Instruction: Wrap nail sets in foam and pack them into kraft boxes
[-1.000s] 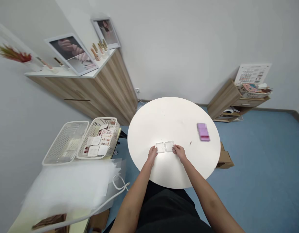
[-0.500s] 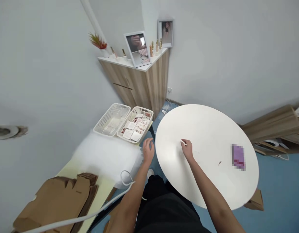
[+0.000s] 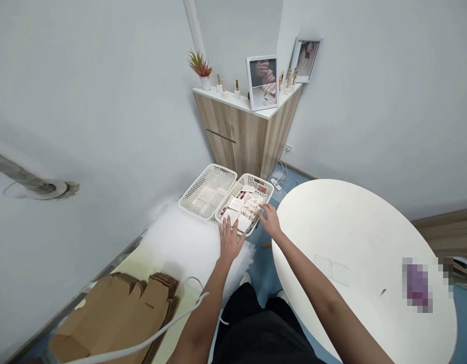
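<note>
A white perforated basket [image 3: 270, 188] holds white cards [image 3: 236, 204] and sheets printed with small nail-like shapes [image 3: 251, 206]. My left hand [image 3: 230, 241] is open, fingers spread, at the basket's near edge by the cards. At the basket's right rim is my right hand [image 3: 270, 221], its fingers apart and reaching over the printed sheets; nothing shows in them. Beside it on the left, a second white basket [image 3: 187, 198] contains clear plastic pieces [image 3: 214, 189]. A clear plastic case [image 3: 334, 269] lies on the round white table [image 3: 354, 217], right of my right forearm.
A stack of flat brown cardboard boxes [image 3: 115, 313] and white sheeting [image 3: 180, 237] cover the left table. A white cable [image 3: 161, 331] crosses near my left arm. Behind stands a wooden corner cabinet [image 3: 241, 131] with picture frames [image 3: 262, 83] and small bottles. A blurred purple item [image 3: 417, 283] lies on the round table.
Both hands have moved forward to the right basket, the right one leaving the round table. My left fingers have spread. The view has turned left, and the clear case now shows plainly.
</note>
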The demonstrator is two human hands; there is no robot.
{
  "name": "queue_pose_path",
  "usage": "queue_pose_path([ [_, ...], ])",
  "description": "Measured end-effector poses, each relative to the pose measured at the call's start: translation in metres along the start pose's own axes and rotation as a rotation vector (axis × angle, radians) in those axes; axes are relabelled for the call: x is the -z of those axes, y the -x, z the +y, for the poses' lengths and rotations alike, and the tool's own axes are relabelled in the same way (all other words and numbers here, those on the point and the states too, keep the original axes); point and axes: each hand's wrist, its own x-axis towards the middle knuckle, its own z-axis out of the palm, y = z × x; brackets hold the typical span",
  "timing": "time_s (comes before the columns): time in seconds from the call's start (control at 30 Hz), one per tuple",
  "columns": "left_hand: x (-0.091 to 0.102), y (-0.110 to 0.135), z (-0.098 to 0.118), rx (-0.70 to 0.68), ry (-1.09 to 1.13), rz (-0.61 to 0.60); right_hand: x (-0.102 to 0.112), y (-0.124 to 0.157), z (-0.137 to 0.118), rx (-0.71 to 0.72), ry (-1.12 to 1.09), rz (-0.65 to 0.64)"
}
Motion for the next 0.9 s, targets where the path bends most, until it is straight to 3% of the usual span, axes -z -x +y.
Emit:
queue_pose_path([
  [0.3,0.0,0.002,-0.009,-0.037,-0.06,-0.024,-0.052,-0.098,0.0,-0.048,0.286,-0.19],
  [0.5,-0.001,0.005,-0.015,-0.062,-0.108,-0.019,-0.066,-0.13,0.014,-0.164,0.421,-0.237],
  [0.7,-0.001,0.004,-0.017,-0.078,-0.086,-0.014,-0.064,-0.14,0.014,-0.232,0.455,-0.209],
  [0.9,-0.002,0.004,-0.019,-0.071,-0.1,-0.011,-0.033,-0.133,-0.006,-0.175,0.332,-0.101],
])
